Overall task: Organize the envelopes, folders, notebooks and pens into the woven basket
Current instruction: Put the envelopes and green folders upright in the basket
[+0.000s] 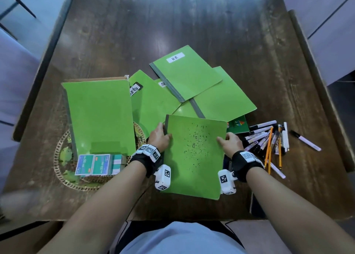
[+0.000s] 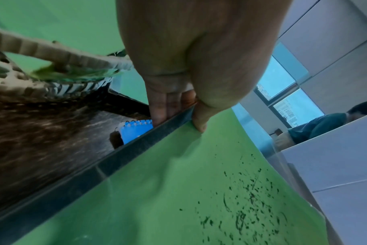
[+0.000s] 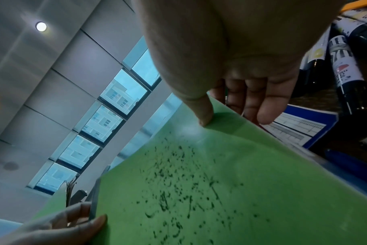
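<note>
I hold a green notebook with black ink specks (image 1: 195, 155) (image 2: 178, 190) (image 3: 199, 190) lifted above the table's near edge. My left hand (image 1: 160, 138) (image 2: 178, 114) pinches its grey spine edge, thumb on the cover, fingers underneath. My right hand (image 1: 229, 141) (image 3: 226, 107) pinches the opposite edge the same way. The woven basket (image 1: 59, 157) (image 2: 52, 56) sits at the left, with a green notebook (image 1: 99, 117) standing in it and small envelopes (image 1: 97, 164) at its front. More green notebooks (image 1: 189, 73) lie fanned behind. Pens and markers (image 1: 269, 140) (image 3: 346, 63) lie at the right.
A dark green booklet (image 1: 237, 126) peeks from under the held notebook. One marker (image 1: 305, 140) lies apart at the far right. A blue spiral notebook (image 2: 136, 131) and a blue-edged printed sheet (image 3: 300, 131) lie on the dark wooden table (image 1: 192, 23) beneath. Chairs flank the table.
</note>
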A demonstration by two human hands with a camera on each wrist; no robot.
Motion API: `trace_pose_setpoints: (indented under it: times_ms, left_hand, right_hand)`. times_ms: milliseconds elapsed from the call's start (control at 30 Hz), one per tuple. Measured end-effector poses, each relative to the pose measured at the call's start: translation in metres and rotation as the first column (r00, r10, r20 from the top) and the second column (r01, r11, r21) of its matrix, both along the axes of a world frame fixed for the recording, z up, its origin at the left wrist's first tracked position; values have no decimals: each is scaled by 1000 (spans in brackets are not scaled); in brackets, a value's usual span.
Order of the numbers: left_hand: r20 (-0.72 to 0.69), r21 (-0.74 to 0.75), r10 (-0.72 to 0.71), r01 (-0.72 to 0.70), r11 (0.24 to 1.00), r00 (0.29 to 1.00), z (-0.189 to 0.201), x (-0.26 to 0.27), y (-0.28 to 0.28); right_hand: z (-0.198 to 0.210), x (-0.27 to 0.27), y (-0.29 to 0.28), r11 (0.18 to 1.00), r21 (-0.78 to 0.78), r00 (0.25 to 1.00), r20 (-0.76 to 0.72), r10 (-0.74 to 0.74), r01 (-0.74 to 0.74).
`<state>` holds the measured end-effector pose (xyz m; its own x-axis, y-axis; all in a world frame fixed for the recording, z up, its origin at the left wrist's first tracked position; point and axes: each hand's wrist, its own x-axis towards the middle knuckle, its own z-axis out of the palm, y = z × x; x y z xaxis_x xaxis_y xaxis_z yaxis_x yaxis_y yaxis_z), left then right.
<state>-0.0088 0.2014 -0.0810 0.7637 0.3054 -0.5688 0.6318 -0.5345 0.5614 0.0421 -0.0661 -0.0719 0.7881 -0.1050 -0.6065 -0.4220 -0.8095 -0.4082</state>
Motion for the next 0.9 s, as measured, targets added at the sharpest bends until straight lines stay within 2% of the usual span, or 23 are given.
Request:
trace_pose_setpoints:
  times_ms: [200, 333, 400, 500, 633, 733, 900]
  left_hand:
    - [141, -176, 30, -5, 984, 990, 41, 5, 17]
    - [221, -314, 209, -133, 940, 953, 71, 12, 41]
    - [270, -337, 249, -151, 929, 930, 85, 16, 56]
    - [336, -314, 244, -136, 940, 910, 101, 19, 87]
    - [328, -243, 222, -145, 959, 918, 109, 13, 136]
    - [316, -159, 207, -163, 974, 926, 110, 4, 170]
    - [310, -75, 265, -255, 964, 913, 110, -16, 224]
  right_hand:
    - [8, -1, 21, 988, 134, 997, -10, -78, 79]
    - [24, 0, 46, 982, 184, 999, 33, -35, 28]
    - [31, 3, 62, 976, 218, 997, 68, -34, 19]
    - [43, 12, 93, 954, 298, 991, 117, -65, 28]
    - [60, 17, 146, 927, 374, 984, 167, -60, -7]
    - [69, 17, 185, 929, 365, 982, 187, -7, -63]
    - [63, 9, 253, 913, 384, 974, 218, 56, -139]
